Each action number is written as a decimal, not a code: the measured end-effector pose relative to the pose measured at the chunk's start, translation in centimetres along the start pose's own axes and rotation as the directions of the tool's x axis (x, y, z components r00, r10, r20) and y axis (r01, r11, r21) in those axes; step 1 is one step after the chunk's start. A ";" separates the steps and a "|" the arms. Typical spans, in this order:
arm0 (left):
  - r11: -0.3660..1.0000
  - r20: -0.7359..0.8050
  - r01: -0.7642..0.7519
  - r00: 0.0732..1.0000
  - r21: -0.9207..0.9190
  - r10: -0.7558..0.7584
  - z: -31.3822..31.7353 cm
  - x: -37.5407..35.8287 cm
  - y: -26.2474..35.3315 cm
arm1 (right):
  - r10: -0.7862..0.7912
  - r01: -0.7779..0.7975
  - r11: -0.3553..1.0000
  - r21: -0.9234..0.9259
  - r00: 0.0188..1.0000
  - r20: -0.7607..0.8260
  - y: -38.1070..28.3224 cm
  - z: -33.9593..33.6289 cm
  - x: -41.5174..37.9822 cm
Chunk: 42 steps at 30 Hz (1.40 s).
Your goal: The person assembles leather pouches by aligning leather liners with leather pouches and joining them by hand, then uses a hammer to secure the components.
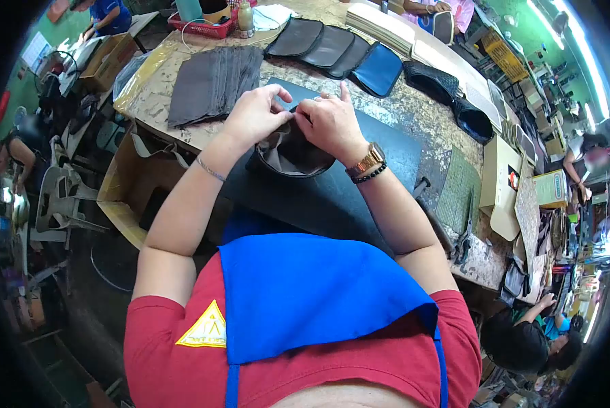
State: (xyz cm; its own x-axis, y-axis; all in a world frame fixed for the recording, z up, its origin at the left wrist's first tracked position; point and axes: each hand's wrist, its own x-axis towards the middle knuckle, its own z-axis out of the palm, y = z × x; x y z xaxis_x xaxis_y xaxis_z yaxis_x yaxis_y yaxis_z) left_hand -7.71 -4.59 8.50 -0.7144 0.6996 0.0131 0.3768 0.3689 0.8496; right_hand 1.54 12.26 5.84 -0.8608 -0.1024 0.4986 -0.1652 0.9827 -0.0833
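Note:
A dark pouch with a brown lining [295, 160] sits mouth-up on a smooth black mat [393, 146] in front of me. My left hand [257, 115] pinches its far rim, thumb and fingertips together. Right beside it, my right hand [332, 122] grips the same rim, its index finger raised. The fingers hide the exact spot they hold. Beyond my left hand lies a pile of flat dark-brown pieces [213, 85]. Several flat black pouches [378, 69] overlap at the far side, and a textured black pouch [431, 81] lies to their right.
A red basket [206, 28] and a bottle [245, 19] stand at the far left of the worktable. Cardboard boxes [502, 177] and green textured sheets [458, 177] are on the right. An open carton [125, 204] is below left. Other people work around the room.

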 end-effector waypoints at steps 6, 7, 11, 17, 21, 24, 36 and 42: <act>0.997 0.140 -0.057 0.989 0.044 0.050 -0.9 0.4 0.7 | 0.068 -0.069 0.996 0.054 0.997 0.024 -0.9 -2.7 -1.4; 0.995 0.129 -0.094 0.988 0.040 0.088 -0.8 0.4 0.4 | 0.071 -0.070 0.997 0.045 0.997 -0.016 -1.1 -2.8 -1.8; 0.992 0.112 -0.126 0.986 -0.013 0.127 -0.3 0.3 -0.1 | 0.123 -0.124 0.992 -0.022 0.991 -0.061 -1.5 -3.7 -2.8; 0.995 0.167 -0.104 0.981 0.006 0.102 -0.3 0.4 0.0 | 0.176 -0.174 0.984 -0.043 0.982 0.065 -2.3 -5.4 -3.4; 0.987 0.213 -0.158 0.964 -0.035 0.162 -0.3 0.3 0.1 | 0.188 -0.186 0.981 -0.057 0.981 0.047 -1.8 -5.3 -3.8; 0.984 0.248 -0.165 0.952 -0.070 0.177 -0.3 0.2 0.1 | 0.111 -0.113 0.992 -0.064 0.993 -0.032 -1.7 -5.2 -4.2; 0.953 0.364 -0.067 0.914 -0.294 0.177 0.3 -0.5 0.5 | 0.332 -0.345 0.925 0.159 0.937 0.104 0.1 -5.8 -4.6; 0.918 0.410 -0.009 0.893 -0.396 0.186 1.6 -0.9 0.4 | 0.369 -0.402 0.893 0.204 0.912 0.181 1.1 -6.1 -4.5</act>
State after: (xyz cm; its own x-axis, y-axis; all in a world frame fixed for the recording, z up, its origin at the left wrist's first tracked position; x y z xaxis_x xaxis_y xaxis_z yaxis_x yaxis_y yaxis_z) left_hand -6.01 -4.09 7.95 -0.3262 0.9442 -0.0468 0.1191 0.0901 0.9888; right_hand 8.16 14.78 8.81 -0.9330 0.2413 0.2672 0.1005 0.8872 -0.4504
